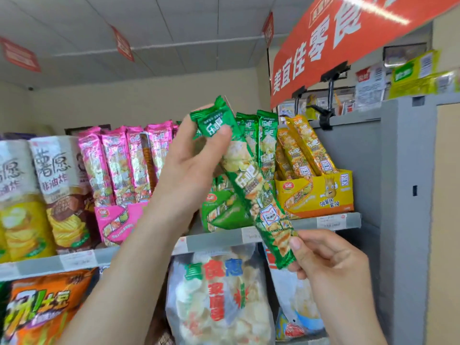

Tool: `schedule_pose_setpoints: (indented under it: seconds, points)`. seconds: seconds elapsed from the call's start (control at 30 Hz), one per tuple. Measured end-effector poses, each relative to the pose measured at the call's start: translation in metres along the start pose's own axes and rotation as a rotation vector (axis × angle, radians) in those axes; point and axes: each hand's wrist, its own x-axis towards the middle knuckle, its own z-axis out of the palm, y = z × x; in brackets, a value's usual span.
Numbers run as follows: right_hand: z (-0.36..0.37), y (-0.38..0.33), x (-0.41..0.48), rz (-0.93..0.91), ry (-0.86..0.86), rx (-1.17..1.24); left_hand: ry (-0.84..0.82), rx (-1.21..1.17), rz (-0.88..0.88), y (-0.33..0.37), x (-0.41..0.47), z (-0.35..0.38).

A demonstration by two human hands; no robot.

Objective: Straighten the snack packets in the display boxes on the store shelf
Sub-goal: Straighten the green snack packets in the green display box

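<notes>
Before the green display box (224, 215) on the grey shelf (216, 239), a long green snack packet (251, 185) is held slantwise in the air, its top end up and to the left of the box and its bottom end down and to the right, past the shelf's front edge. The left hand (189, 170) grips the top end, thumb pressed on the printed face and fingers curled behind. The right hand (331, 265), below and right of the box, pinches the bottom end between thumb and forefinger.

Inside the box, behind the held packet, more green packets (267, 135) stand upright at its right side. Just left of the box sits a pink display box (117, 220) with pink packets (117, 165) standing in a row. Just right of it is a yellow display box (316, 195), whose yellow packets (306, 148) lean to the left. Further left of the green box stand tall snack canisters (62, 183). Below it, under the shelf, hangs a clear bag of pale crisps (216, 295). Above and to the right of it, a red banner (323, 46) with white characters slopes overhead.
</notes>
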Motion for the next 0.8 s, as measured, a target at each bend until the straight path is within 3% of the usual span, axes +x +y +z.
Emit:
schedule_pose_setpoints:
  seconds: [0.13,0.27,0.37,0.57,0.7,0.8]
  points:
    - [0.024,-0.008,0.024,-0.050,-0.029,-0.013,-0.100,0.262,0.152,0.023,0.041,-0.014]
    - [0.046,-0.032,0.058,-0.224,-0.071,-0.094,-0.288,0.332,0.151,0.052,0.083,-0.033]
    - [0.063,-0.057,0.085,-0.421,-0.120,-0.275,-0.197,0.283,0.290,0.062,0.112,-0.038]
    - [0.088,-0.096,0.136,-0.710,-0.178,-0.642,0.165,0.314,0.510,0.065,0.177,-0.053]
    - [0.106,-0.107,0.153,-0.738,-0.274,-0.945,0.292,0.451,0.642,0.060,0.207,-0.063]
    - [0.122,-0.105,0.159,-0.732,-0.291,-1.214,0.245,0.598,0.604,0.046,0.218,-0.062]
